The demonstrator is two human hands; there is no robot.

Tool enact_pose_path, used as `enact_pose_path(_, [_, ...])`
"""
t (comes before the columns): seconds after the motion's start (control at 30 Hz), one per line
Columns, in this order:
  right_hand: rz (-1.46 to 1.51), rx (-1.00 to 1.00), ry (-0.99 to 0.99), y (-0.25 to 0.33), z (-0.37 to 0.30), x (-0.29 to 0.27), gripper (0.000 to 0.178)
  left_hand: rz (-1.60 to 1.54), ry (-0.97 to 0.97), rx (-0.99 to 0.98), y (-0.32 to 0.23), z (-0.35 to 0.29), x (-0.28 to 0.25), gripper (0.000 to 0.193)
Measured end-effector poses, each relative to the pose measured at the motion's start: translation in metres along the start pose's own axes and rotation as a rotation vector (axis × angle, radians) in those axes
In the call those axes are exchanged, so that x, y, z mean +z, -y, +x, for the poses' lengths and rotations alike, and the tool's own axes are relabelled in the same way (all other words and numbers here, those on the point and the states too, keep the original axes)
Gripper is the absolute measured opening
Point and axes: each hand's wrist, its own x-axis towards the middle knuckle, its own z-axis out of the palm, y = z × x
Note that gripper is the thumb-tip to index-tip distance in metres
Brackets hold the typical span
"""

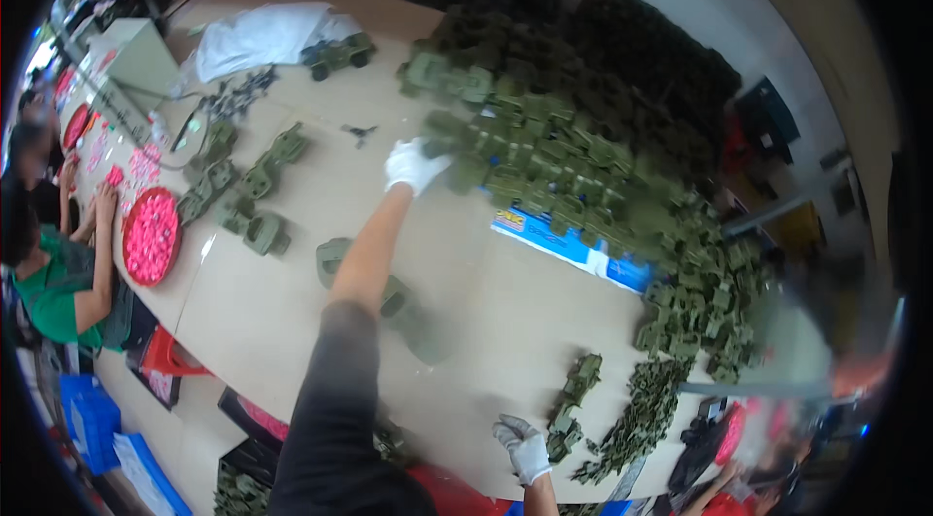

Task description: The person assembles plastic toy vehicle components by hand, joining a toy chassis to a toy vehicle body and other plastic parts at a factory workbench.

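My left hand point(416, 167), in a white glove, reaches far across the table. Its fingers are closed on a blurred olive-green plastic toy vehicle body point(449, 134) at the edge of a big pile of similar bodies point(554, 147). Low in the view, my right hand point(523, 446), in a white glove with greyish fingers, hovers near the table's front edge. Its fingers are apart with nothing visible in them. Just right of it lies a short row of green parts point(565, 431). Several more green bodies point(255, 229) stand left of my left arm, one partly hidden behind it.
A blue printed box point(564, 249) lies along the pile's near side. Small green parts point(637, 419) are heaped at right. A white bag point(267, 35) and dark small pieces point(238, 96) lie far left. People sit at the left by a red basket point(129, 254) of pink pieces.
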Motion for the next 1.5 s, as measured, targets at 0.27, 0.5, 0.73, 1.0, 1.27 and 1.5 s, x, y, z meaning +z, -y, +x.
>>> enact_pose_path(0.27, [0.142,0.438,-0.191,0.089,-0.009,-0.025,0.037,0.156,-0.354,-0.086,0.03,0.03,-0.02,0.07])
enact_pose_path(0.5, [-0.092,0.571,-0.081,0.106,-0.022,-0.035,0.035,0.583,-0.069,-0.471,0.201,-0.004,-0.136,0.054])
enact_pose_path(0.73, [-0.566,-0.075,-0.149,0.133,0.003,-0.03,0.036,-0.856,0.077,-0.276,0.147,-0.082,-0.134,0.047])
enact_pose_path(1.0, [0.584,0.004,-0.203,0.23,0.015,-0.015,0.066,-1.615,0.793,-0.615,-0.006,-0.284,-0.07,0.029])
enact_pose_path(1.27, [0.245,0.112,-0.284,0.191,-0.061,-0.036,0.072,-1.183,0.906,-0.19,-0.073,-0.406,-0.081,0.083])
enact_pose_path(1.5, [-0.621,-0.316,-0.016,0.189,-0.101,-0.08,0.058,-0.631,1.411,0.397,-0.065,-0.409,-0.115,0.089])
